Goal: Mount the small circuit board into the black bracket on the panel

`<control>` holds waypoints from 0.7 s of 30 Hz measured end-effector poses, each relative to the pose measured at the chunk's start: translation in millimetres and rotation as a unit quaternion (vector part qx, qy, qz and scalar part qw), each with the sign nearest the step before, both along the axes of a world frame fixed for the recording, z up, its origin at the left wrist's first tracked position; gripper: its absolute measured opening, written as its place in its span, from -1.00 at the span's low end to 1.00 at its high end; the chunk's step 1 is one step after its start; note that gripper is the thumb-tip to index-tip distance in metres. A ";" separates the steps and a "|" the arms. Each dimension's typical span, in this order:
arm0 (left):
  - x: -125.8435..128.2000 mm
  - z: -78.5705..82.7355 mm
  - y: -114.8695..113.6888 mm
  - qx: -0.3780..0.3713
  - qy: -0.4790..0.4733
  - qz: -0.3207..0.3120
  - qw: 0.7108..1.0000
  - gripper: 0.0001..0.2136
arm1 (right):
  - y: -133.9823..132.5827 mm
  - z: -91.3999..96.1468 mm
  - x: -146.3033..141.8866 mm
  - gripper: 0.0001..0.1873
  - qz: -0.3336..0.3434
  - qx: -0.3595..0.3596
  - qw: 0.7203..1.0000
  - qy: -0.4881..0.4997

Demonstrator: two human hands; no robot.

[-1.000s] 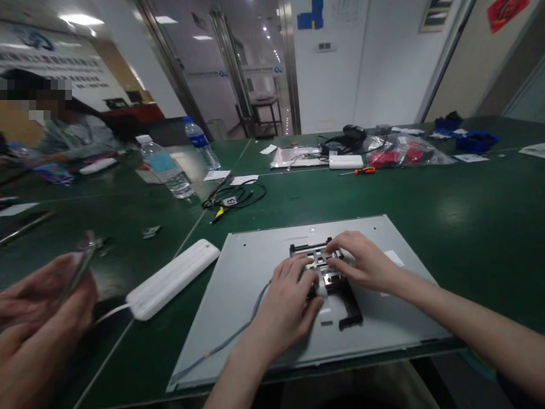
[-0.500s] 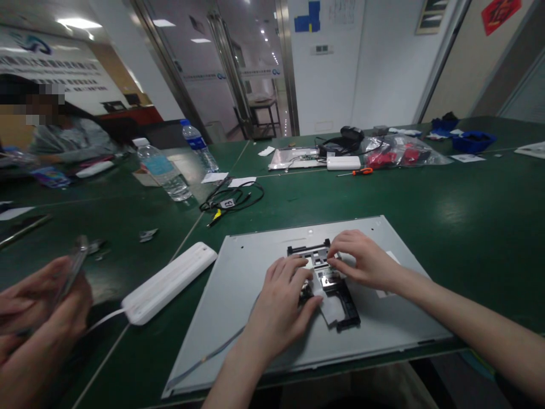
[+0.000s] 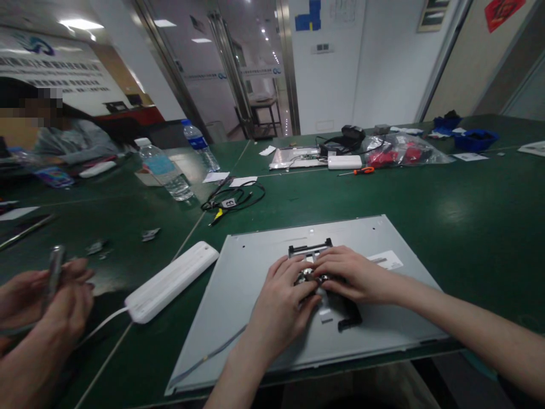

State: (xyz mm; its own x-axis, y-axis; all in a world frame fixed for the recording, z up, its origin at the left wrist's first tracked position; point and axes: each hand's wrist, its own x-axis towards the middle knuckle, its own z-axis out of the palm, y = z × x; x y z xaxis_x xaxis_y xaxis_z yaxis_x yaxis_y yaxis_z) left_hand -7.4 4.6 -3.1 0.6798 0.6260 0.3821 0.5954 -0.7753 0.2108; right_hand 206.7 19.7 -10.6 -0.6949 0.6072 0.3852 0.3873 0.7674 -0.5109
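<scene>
A flat light-grey metal panel (image 3: pixel 238 284) lies on the table in front of me. On it rests a black open frame (image 3: pixel 349 311) with shiny metal parts (image 3: pixel 307 274) at its middle. My left hand (image 3: pixel 283 292) bends over the left side of the frame, fingers closed in around the metal parts. From the right, my right hand (image 3: pixel 353 275) reaches in with its fingertips pinched at the same spot, close to the left fingers. What exactly the fingertips grip is hidden. A small white piece (image 3: pixel 326 316) shows below my hands.
A white power strip (image 3: pixel 170 284) lies left of the panel, near another person's hands (image 3: pixel 55 307) holding a small device. Farther back are a coiled black cable (image 3: pixel 234 201), water bottles (image 3: pixel 164 170), an orange-handled screwdriver (image 3: pixel 361 170) and a plastic bag (image 3: pixel 404 152).
My right hand has moved left and slightly down, from the frame's upper right side to the metal parts beside my left hand. My left hand stays nearly in place. The other person's hands shifted.
</scene>
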 end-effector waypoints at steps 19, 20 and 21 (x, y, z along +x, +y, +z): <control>1.5 2.8 -1.7 -0.025 0.010 0.017 0.999 -0.76 | -2.4 -2.5 -0.8 -0.70 -0.022 0.005 0.999 -0.033; 1.8 2.8 -1.8 -0.028 0.011 0.019 0.999 -0.75 | -3.1 -2.1 -1.1 -0.71 -0.026 0.003 0.999 -0.035; 2.2 2.7 -1.9 -0.031 0.011 0.020 0.999 -0.74 | -3.7 -1.8 -1.4 -0.71 -0.029 0.002 0.999 -0.037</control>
